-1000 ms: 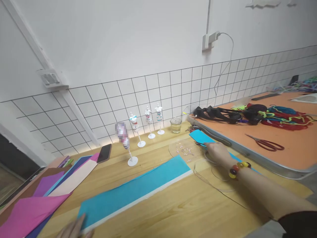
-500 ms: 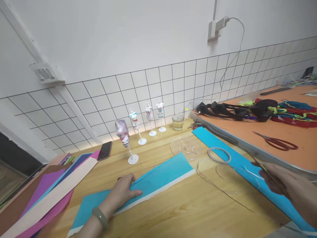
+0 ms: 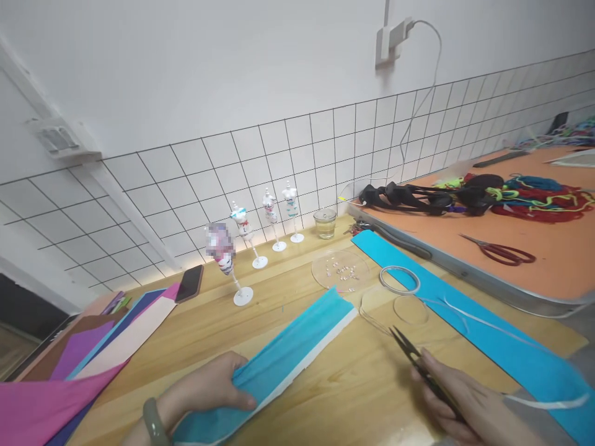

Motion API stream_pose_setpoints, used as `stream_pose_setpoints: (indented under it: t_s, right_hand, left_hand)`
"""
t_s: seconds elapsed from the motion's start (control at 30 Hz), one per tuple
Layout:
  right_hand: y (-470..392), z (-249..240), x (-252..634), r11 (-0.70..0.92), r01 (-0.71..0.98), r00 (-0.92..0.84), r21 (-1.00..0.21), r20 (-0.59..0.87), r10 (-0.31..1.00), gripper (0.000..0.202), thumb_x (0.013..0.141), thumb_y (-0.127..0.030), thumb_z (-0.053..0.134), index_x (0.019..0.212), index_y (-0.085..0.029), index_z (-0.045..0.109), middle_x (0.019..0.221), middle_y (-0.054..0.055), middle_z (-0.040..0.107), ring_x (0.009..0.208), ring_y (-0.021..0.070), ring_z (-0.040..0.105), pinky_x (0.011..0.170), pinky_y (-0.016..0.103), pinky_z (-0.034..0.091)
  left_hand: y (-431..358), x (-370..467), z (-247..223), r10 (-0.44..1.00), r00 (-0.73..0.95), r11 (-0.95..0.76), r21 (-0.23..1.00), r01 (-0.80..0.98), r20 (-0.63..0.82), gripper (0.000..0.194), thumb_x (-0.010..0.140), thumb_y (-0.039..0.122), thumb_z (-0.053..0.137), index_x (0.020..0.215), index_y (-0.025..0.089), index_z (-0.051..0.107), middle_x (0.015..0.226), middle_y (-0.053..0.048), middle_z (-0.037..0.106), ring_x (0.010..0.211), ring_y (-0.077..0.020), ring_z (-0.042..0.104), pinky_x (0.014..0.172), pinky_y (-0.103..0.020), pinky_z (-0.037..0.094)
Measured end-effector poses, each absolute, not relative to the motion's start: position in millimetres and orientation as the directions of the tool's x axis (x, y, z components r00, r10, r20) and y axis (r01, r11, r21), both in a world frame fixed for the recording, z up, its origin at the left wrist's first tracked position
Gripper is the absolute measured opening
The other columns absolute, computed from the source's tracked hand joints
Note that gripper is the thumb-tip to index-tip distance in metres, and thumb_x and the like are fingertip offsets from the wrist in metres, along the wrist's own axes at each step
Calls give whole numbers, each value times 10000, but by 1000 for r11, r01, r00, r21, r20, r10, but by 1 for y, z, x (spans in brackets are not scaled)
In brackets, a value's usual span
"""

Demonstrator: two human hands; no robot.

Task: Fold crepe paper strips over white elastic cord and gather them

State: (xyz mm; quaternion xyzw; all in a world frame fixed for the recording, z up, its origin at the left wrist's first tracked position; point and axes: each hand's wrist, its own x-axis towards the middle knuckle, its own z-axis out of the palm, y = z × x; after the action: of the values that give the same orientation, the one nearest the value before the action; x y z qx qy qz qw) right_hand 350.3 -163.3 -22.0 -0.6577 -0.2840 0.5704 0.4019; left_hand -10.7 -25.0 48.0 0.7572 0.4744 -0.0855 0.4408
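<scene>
On the wooden bench (image 3: pixel 325 384), near its front edge, the left hand (image 3: pixel 204 390) pinches the end of a long turquoise paper strip (image 3: pixel 288 353). Thumb on top, fingers curled under; paper bunched into soft folds at the grip. Strip looks thin and matte, crepe-like, with a white band along its near edge; it runs diagonally away toward the middle of the bench.

Right hand (image 3: pixel 460 402) closed around small black snips (image 3: pixel 416 362): slim, dark, pointed blades slightly parted, tips aimed toward the far end of the strip but apart from it.

Second turquoise strip (image 3: pixel 469 325) lies flat to the right, along the edge of an orange mat (image 3: pixel 548 272). A thin ring (image 3: pixel 398 279) sits on its far part. Clear round dish (image 3: pixel 339 271) holding small pale beads stands just beyond the first strip. Clear thread loops lie between dish and snips.

Further back: four small dress-form figures (image 3: pixel 267 217) on white stands, a small glass (image 3: pixel 324 223), a dark phone (image 3: pixel 188 284). Stacked coloured sheets (image 3: pixel 79 365) at left. Red-handled scissors (image 3: pixel 497 251) and tangled coloured cords (image 3: pixel 534 198) on the mat.
</scene>
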Motion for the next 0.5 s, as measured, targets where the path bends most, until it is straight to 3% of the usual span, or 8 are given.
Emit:
stream_pose_setpoints:
  t_s: [0.07,0.13,0.37,0.5]
  right_hand:
    - [-157,-6,334,-526,-218,46,-822,-547,836,415,754,-616,432,711,-215,531,448,-55,424,285,60,332,303,198,294]
    - [-150,2,327,-569,-297,-37,-767,-587,809,396,786,-586,411,743,-206,514,434,-73,388,285,53,299,311,188,279]
    - [-124,-6,331,-673,-378,-122,-635,-687,716,367,829,-531,380,814,-184,497,474,-53,445,311,46,347,300,141,199]
    - [-114,-2,330,-697,-369,-124,-614,-711,692,370,810,-531,435,828,-168,501,536,-44,478,332,25,370,310,119,220]
  left_hand:
    - [-26,-11,53,570,551,-96,616,782,-610,245,595,369,647,709,159,593,667,41,561,605,-114,461,557,-213,350]
    - [-26,-10,59,564,551,-70,629,774,-615,225,588,358,651,664,155,591,618,47,545,568,-102,441,538,-208,347]
    - [-17,-7,78,487,599,142,735,663,-635,225,613,333,650,720,152,572,587,34,534,463,-85,443,471,-215,379]
    - [-7,-7,83,477,597,153,730,665,-644,280,564,370,692,645,141,551,500,52,468,400,-68,392,388,-202,328]
